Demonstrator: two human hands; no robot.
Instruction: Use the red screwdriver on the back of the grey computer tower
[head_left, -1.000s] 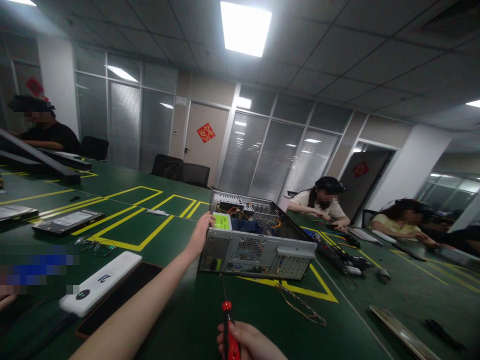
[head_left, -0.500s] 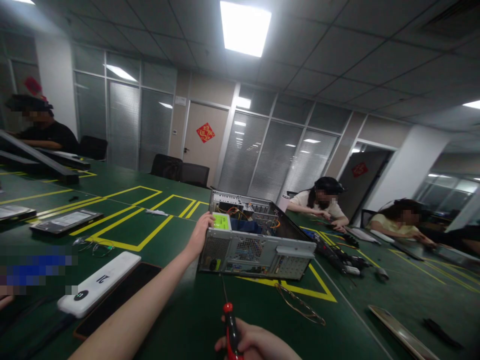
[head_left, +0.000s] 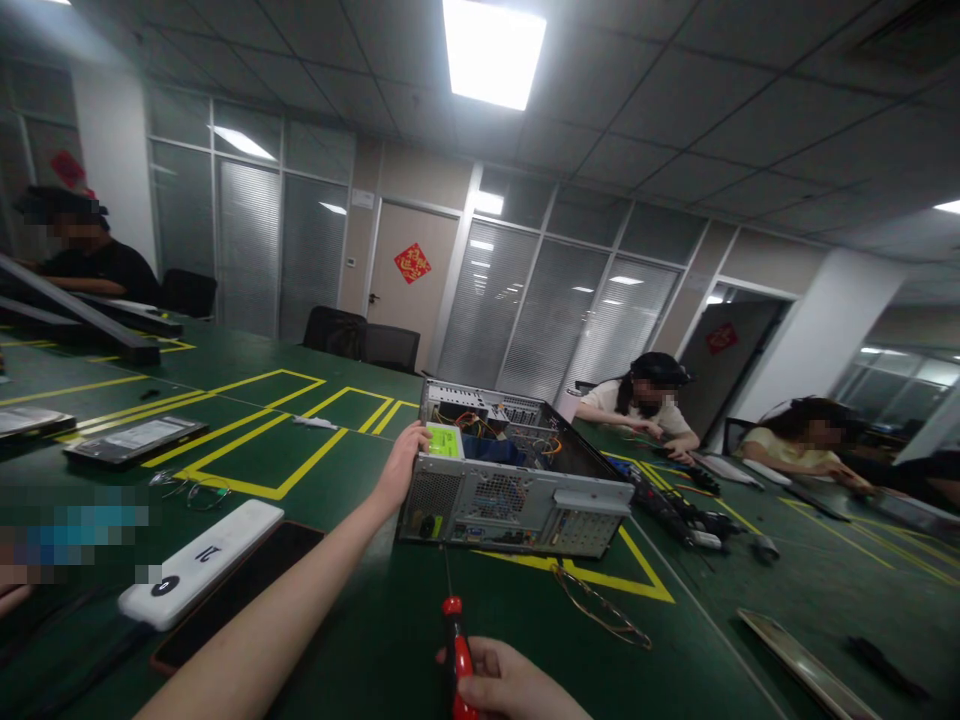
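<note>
An open grey computer case (head_left: 517, 500) lies on its side on the green table (head_left: 360, 640), its rear panel facing me, with coloured wires and a green-labelled part inside. My left hand (head_left: 401, 465) grips the case's upper left corner, fingers curled over the edge. My right hand (head_left: 510, 685) at the bottom of the view is closed around a red-handled screwdriver (head_left: 456, 640). Its thin shaft points up at the lower left of the rear panel.
A white device (head_left: 202, 562) lies on a dark phone at my left, with glasses (head_left: 187, 490) beyond. A loose wire (head_left: 596, 605) and a metal panel (head_left: 806, 665) lie right of the case. Other people work at the far left and far right. Yellow tape marks the table.
My right hand has shifted the screwdriver slightly, tilting then straightening it. The left hand stays on the case corner. The view has barely moved.
</note>
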